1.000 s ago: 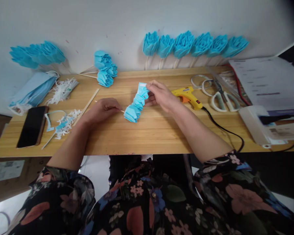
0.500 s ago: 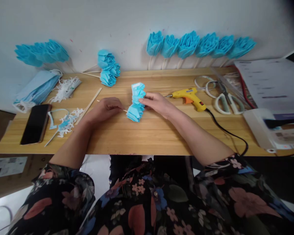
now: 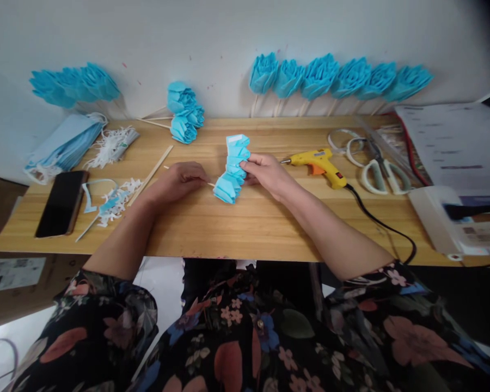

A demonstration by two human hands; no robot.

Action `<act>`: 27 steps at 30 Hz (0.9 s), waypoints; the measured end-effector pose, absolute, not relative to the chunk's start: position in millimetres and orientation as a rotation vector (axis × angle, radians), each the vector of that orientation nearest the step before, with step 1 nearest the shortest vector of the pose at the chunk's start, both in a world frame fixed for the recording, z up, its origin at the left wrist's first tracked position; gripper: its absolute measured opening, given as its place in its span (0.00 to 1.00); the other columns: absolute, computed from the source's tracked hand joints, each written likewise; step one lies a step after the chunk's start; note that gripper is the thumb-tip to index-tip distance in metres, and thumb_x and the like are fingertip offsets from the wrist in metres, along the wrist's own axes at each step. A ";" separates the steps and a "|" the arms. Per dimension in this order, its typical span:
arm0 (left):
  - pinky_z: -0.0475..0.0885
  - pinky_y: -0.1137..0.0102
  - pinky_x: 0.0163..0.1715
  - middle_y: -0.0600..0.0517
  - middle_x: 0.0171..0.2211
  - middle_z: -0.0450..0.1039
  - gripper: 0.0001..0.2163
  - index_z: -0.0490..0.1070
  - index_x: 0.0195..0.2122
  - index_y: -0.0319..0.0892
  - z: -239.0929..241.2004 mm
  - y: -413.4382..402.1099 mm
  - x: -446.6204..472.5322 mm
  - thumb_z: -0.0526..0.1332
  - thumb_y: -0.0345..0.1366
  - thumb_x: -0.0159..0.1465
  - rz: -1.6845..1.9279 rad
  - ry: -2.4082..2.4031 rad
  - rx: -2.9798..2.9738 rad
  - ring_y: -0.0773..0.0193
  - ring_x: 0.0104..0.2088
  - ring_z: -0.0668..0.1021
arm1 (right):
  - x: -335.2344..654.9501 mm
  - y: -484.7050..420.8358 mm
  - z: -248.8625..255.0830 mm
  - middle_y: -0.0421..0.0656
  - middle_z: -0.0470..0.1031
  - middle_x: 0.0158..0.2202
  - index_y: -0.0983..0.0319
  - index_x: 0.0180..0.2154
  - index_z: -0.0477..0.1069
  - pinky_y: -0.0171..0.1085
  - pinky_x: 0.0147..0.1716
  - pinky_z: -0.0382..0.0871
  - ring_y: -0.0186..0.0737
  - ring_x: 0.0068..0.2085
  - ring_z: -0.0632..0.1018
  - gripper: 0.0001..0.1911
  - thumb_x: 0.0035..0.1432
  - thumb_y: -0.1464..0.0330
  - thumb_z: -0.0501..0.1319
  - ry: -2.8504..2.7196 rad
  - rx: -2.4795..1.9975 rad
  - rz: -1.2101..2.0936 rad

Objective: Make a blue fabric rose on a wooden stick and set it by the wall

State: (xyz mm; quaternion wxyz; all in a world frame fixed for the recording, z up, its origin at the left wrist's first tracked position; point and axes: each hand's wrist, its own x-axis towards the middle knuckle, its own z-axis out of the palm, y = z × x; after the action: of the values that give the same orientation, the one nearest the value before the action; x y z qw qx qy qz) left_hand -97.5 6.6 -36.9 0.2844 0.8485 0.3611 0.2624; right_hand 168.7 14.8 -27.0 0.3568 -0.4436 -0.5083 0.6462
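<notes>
My left hand (image 3: 183, 182) is closed around a thin wooden stick (image 3: 211, 184), whose far end runs into a blue flower head at its lower part. A pleated blue strip (image 3: 236, 159) rises from that flower head, and a pale patch shows at its top end. My right hand (image 3: 265, 173) pinches the strip at its right edge, thumb in front and fingers partly hidden behind. To the right of this hand lies a yellow glue gun (image 3: 316, 163), its metal nozzle pointing left toward my knuckles.
Finished blue flowers on sticks lean against the wall, one row (image 3: 338, 76) at right, a bunch (image 3: 185, 111) at centre. Folded masks (image 3: 67, 144), a phone (image 3: 61, 204) and a fringed stick (image 3: 114, 202) lie left. Scissors (image 3: 381, 171) and a white power strip (image 3: 436, 223) sit right.
The upper end of the blue strip has shifted slightly right with my right hand. My left hand keeps its grip on the stick. The whole view has drifted a little.
</notes>
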 end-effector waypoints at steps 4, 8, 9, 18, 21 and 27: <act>0.74 0.67 0.41 0.47 0.35 0.81 0.11 0.81 0.37 0.42 -36.5 6.6 -97.7 0.62 0.42 0.69 0.684 0.995 2.267 0.60 0.37 0.81 | 168.4 13.0 -27.9 0.36 0.73 0.28 0.60 0.28 0.72 0.34 0.36 0.70 0.32 0.31 0.73 0.08 0.61 0.68 0.63 -1.417 -1.095 1.615; 0.74 0.67 0.41 0.47 0.35 0.81 0.11 0.81 0.37 0.41 -37.5 6.9 -98.6 0.62 0.42 0.69 0.677 1.009 2.262 0.60 0.37 0.81 | 169.8 13.3 -31.3 0.37 0.74 0.30 0.59 0.30 0.73 0.36 0.38 0.69 0.34 0.33 0.73 0.08 0.61 0.65 0.63 -1.502 -1.076 1.588; 0.74 0.67 0.41 0.47 0.35 0.81 0.11 0.81 0.37 0.41 -37.7 6.9 -98.8 0.62 0.41 0.69 0.678 1.010 2.259 0.60 0.37 0.81 | 170.2 13.5 -32.1 0.38 0.73 0.30 0.59 0.30 0.73 0.36 0.38 0.68 0.35 0.33 0.72 0.08 0.61 0.64 0.63 -1.521 -1.074 1.581; 0.73 0.66 0.41 0.47 0.35 0.81 0.11 0.81 0.36 0.41 -37.6 5.9 -97.4 0.62 0.41 0.69 0.694 1.024 2.239 0.59 0.37 0.81 | 171.1 13.6 -35.9 0.38 0.72 0.30 0.59 0.30 0.72 0.37 0.38 0.67 0.36 0.33 0.71 0.08 0.59 0.62 0.62 -1.644 -1.012 1.530; 0.73 0.66 0.41 0.47 0.35 0.82 0.11 0.81 0.36 0.41 -37.4 5.7 -97.0 0.62 0.40 0.69 0.691 1.038 2.242 0.60 0.37 0.81 | 171.7 14.3 -37.9 0.38 0.70 0.30 0.59 0.29 0.71 0.38 0.39 0.66 0.36 0.33 0.70 0.09 0.59 0.63 0.61 -1.690 -0.989 1.503; 0.73 0.67 0.41 0.47 0.34 0.81 0.11 0.81 0.35 0.41 -35.9 5.6 -96.3 0.62 0.41 0.69 0.678 1.046 2.242 0.60 0.36 0.81 | 172.5 13.1 -37.0 0.38 0.71 0.30 0.59 0.32 0.74 0.39 0.40 0.67 0.37 0.34 0.72 0.10 0.60 0.60 0.61 -1.696 -0.978 1.523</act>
State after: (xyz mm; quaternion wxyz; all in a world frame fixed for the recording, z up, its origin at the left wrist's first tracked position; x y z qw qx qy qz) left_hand -96.3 5.6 -35.9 0.2841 0.8380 0.3909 0.2533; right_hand 172.5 13.1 -37.0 0.3246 -0.3729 -0.6468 0.5807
